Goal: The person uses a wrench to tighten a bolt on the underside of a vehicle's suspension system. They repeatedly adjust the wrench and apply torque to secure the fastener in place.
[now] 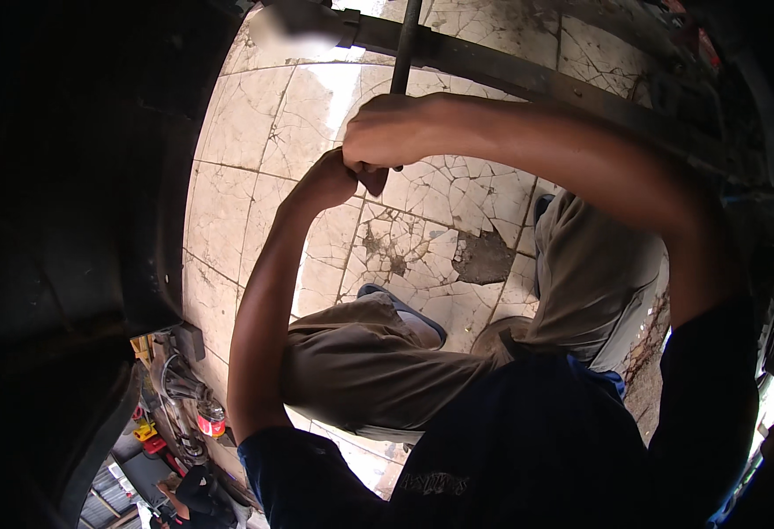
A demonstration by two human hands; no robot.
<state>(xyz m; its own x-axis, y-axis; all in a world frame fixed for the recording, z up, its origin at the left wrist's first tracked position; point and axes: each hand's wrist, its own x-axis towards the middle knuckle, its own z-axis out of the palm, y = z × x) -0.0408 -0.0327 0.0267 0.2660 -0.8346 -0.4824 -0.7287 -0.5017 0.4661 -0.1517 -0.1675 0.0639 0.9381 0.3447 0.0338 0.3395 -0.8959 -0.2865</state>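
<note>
Both fists clenched on the steel bar [403, 53] – right hand [391, 132] above, left hand [330, 181] at the butt – looks rigid, heavy; grip low for leverage.

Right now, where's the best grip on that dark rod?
Grip the rod at its near end, where the right hand wraps it from above and the left hand butts in from the left. The far end meets a metal bar and only the lower stretch shows clear.
</note>
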